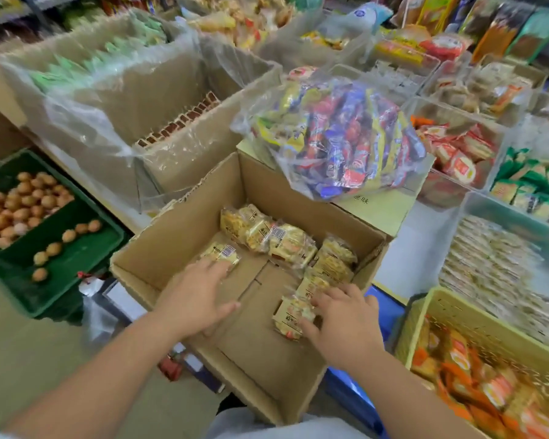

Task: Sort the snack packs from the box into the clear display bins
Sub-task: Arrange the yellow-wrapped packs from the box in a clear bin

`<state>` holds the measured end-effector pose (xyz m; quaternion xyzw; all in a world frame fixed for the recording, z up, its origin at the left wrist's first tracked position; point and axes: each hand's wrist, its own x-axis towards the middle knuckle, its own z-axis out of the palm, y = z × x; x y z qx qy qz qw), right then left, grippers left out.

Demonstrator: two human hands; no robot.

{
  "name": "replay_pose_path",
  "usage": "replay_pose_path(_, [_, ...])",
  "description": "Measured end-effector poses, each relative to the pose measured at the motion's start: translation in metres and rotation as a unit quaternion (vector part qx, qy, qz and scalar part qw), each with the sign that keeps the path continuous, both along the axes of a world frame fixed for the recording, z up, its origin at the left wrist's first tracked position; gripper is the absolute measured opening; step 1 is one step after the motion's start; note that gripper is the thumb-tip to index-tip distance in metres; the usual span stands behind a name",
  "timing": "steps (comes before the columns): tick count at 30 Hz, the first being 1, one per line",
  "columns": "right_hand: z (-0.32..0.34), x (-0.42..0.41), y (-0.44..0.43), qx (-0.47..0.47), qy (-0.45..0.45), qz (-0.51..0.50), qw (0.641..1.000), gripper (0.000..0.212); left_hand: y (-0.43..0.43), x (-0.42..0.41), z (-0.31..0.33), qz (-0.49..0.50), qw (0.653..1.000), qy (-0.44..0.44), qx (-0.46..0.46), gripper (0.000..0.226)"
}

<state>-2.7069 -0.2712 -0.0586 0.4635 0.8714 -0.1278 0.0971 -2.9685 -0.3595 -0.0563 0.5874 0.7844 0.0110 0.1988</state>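
I stand in a crowded shop with goods on every side and shelves of bright packets along the top of the frame. The pale floor [29, 343] shows at lower left. In the centre, the open cardboard box [171, 245] sits on something blue [387, 312] that shows under its right edge.

The yellow snack packs [267, 236] lie in the box, bunched along its far and right sides, and much of its bottom is bare. My left grip [200, 296] is open and reaches in with straight fingers, the tips touching a pack with a barcode [224, 253] on the left. My right grip [343, 318] is spread over a pack near the right wall [292, 318], with thumb and fingers resting on it. I cannot tell whether it has closed on the pack.

The clear display bins [450, 109] stand at upper right, well apart from my grips, and hold red packs [457, 153] and green packs [533, 182]. Between the box and the bins, a closed carton [381, 210] carries a clear bag of mixed sweets [339, 137]. A green crate [86, 248] of eggs [19, 204] sits at the left, and a big plastic-lined carton [187, 147] is at upper left. At lower right, a yellow basket [457, 312] holds orange packets.
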Motion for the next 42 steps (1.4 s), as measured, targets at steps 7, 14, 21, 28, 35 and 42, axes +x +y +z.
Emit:
replay_pose_path(7, [-0.005,-0.009,-0.003,0.010,-0.057,-0.047,0.997,0.049,0.124,-0.078,-0.035,-0.081,0.993,0.081,-0.019,0.091])
replay_pose_path(14, [-0.006,-0.016,-0.005,0.005,-0.073,-0.074,0.995,0.045,0.174,-0.069,-0.080,-0.120,0.984,0.102,-0.087,0.100])
replay_pose_path(21, [-0.009,-0.014,-0.007,0.029,-0.065,-0.086,0.994,0.040,0.172,-0.072,-0.114,-0.042,0.986,-0.057,-0.148,0.074])
replay_pose_path(28, [-0.012,-0.014,-0.008,0.031,-0.079,-0.082,0.993,0.047,0.166,-0.083,-0.079,0.043,0.973,-0.220,-0.055,0.015])
replay_pose_path(35, [-0.008,-0.015,-0.006,0.019,-0.093,-0.088,0.992,0.062,0.130,-0.103,-0.049,-0.016,0.915,-0.291,-0.278,0.024])
replay_pose_path(42, [-0.010,-0.015,-0.006,0.016,-0.106,-0.083,0.991,0.057,0.111,-0.111,-0.081,-0.060,0.903,-0.101,-0.413,0.033])
